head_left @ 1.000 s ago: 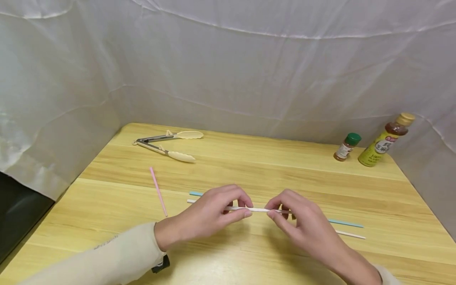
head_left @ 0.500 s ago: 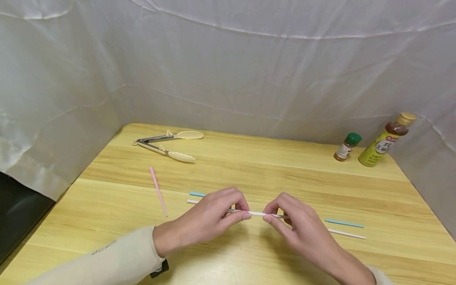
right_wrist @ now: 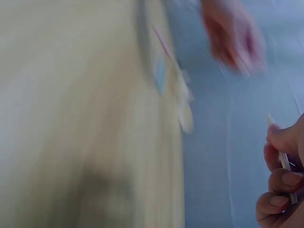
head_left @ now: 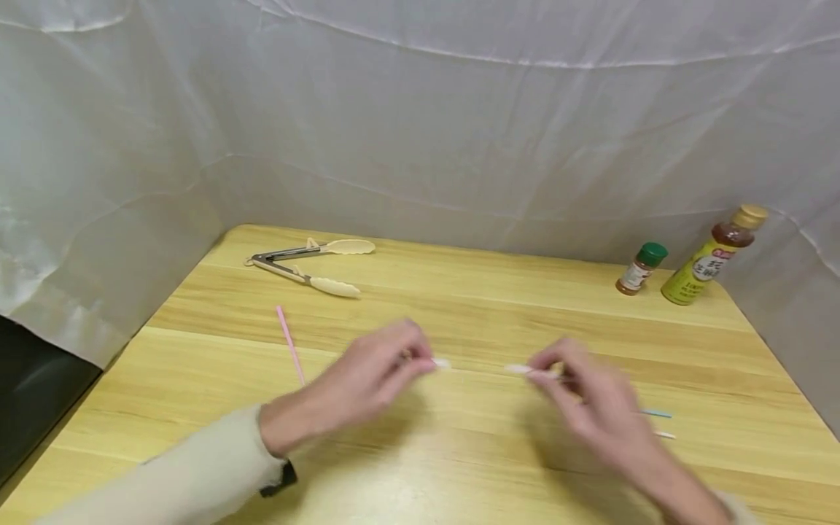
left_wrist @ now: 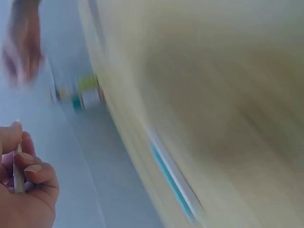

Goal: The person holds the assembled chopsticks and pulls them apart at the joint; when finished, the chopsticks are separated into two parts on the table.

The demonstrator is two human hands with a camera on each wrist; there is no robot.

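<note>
My left hand point(head_left: 367, 375) pinches a short white stick piece point(left_wrist: 18, 178) between thumb and fingers, its tip poking out towards the right. Opposite it, my right hand point(head_left: 600, 408) grips another white stick piece point(right_wrist: 285, 164), its tip pointing left. A gap separates the two tips above the table. Beyond the right hand show the ends of a blue stick point(head_left: 658, 413) and a white stick point(head_left: 666, 435). Another blue stick point(left_wrist: 173, 185) and white stick point(left_wrist: 176, 173) lie side by side in the left wrist view; the left hand covers them in the head view.
A pink stick point(head_left: 290, 341) lies on the wooden table point(head_left: 459, 452) by the left forearm. Spread tongs point(head_left: 335, 287) lie at the back left. A green-capped spice jar point(head_left: 634, 275) and a yellow-labelled sauce bottle point(head_left: 695, 275) stand back right. Grey cloth point(head_left: 420, 131) hangs behind.
The white stick that both hands held between them is now in two pieces, one per hand. The hands have moved apart and slightly upward; the left hand now hides the left-side sticks.
</note>
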